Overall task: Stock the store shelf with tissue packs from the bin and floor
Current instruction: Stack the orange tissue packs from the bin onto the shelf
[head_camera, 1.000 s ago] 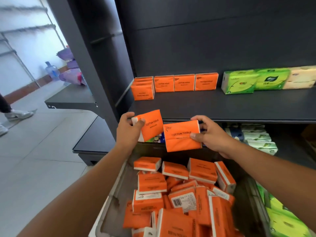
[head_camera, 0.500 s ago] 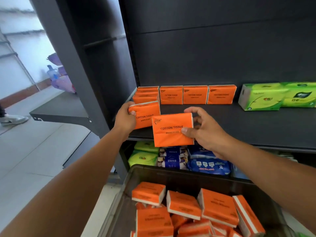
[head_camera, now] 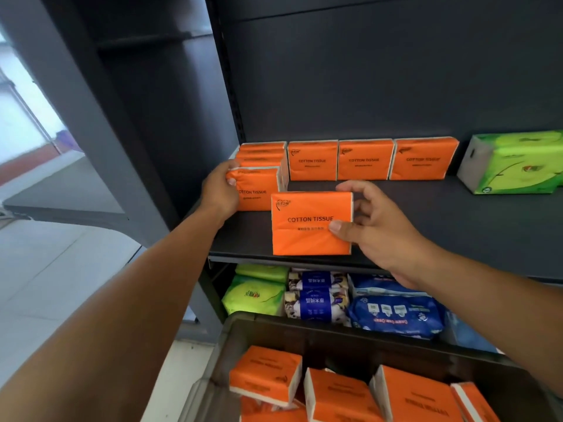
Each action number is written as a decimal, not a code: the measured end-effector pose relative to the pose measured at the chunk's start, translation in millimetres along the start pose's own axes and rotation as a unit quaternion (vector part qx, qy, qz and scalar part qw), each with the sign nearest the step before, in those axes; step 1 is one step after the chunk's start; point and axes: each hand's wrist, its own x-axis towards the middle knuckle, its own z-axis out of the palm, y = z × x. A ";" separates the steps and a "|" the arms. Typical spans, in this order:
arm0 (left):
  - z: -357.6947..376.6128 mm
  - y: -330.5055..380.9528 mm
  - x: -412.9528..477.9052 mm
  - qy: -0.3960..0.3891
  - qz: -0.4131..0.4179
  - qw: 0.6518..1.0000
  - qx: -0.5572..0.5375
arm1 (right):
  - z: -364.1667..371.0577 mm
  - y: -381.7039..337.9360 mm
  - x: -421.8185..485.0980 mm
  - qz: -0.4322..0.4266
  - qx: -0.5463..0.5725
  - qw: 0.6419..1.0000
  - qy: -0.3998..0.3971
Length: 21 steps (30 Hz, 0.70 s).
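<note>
The left hand (head_camera: 220,190) is covering one end of its orange tissue pack (head_camera: 259,191). The green tissue pack (head_camera: 518,166) is running off the right edge, the bin (head_camera: 350,332) and its orange packs (head_camera: 265,376) off the bottom. Small print on the front orange pack (head_camera: 310,236) is showing too small to read.

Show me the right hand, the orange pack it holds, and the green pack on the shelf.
right hand (head_camera: 380,229), head view, back of the hand.
orange pack (head_camera: 304,242), head view, front face below the lettering.
green pack (head_camera: 524,166), head view, green front face.
</note>
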 end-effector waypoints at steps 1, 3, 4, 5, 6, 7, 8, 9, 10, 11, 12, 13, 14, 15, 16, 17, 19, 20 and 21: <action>1.7 0.2 1.4 0.001 0.005 1.000 0.006 | 0.2 2.8 1.2 0.001 0.002 1.000 0.001; 2.8 -0.9 2.8 0.006 0.015 1.000 0.012 | 1.3 7.3 2.0 0.005 0.004 1.000 0.002; 2.3 -1.3 2.1 0.008 0.021 1.000 0.014 | 2.3 9.4 2.2 0.006 0.004 1.000 0.003; 1.4 -1.7 1.1 0.009 0.029 0.999 0.018 | 3.4 11.5 2.6 0.007 0.002 1.000 0.004; -0.1 -3.4 1.3 0.013 0.038 0.999 0.023 | 4.6 12.7 3.3 0.008 0.000 1.000 0.005; -2.3 -5.3 1.1 0.019 0.044 0.998 0.028 | 6.2 13.2 4.1 0.009 -0.001 1.000 0.005; -5.3 -7.2 0.6 0.027 0.041 0.998 0.025 | 9.0 12.4 5.3 0.008 -0.001 1.000 0.005; -8.9 -8.7 -0.7 0.038 0.037 0.998 0.020 | 12.9 11.1 7.4 0.006 0.001 1.000 0.006; -12.7 -10.7 -2.2 0.050 0.031 0.998 0.013 | 18.2 9.2 10.5 0.004 0.002 1.000 0.007; -16.1 -12.0 -3.4 0.064 0.027 0.998 0.005 | 24.7 8.3 14.7 0.003 0.001 1.000 0.009; -18.6 -14.4 -4.2 0.078 0.021 0.997 -0.005 | 32.5 7.5 18.8 0.005 -0.001 1.000 0.012; -20.2 -16.3 -6.4 0.091 0.017 0.996 -0.017 | 41.3 7.2 23.3 0.007 -0.003 1.000 0.015; -20.8 -17.4 -9.0 0.098 0.014 0.995 -0.032 | 50.6 6.9 28.1 0.006 -0.004 1.000 0.019; -20.6 -18.0 -12.5 0.106 0.013 0.993 -0.055 | 60.1 7.2 33.5 0.002 -0.005 1.000 0.024; -20.0 -18.1 -16.8 0.114 0.013 0.990 -0.077 | 69.3 7.2 39.3 -0.004 -0.007 0.999 0.032; -18.8 -18.2 -21.7 0.124 0.015 0.988 -0.095 | 78.2 7.2 45.3 -0.009 -0.010 0.999 0.040; -18.0 -17.2 -34.2 0.133 0.021 0.984 -0.117 | 94.4 7.9 57.3 -0.016 -0.015 0.998 0.056; -18.0 -18.0 -39.9 0.134 0.026 0.982 -0.127 | 101.4 9.1 62.8 -0.019 -0.017 0.998 0.062; -18.2 -19.2 -45.8 0.134 0.033 0.981 -0.135 | 107.8 11.4 67.6 -0.022 -0.021 0.997 0.068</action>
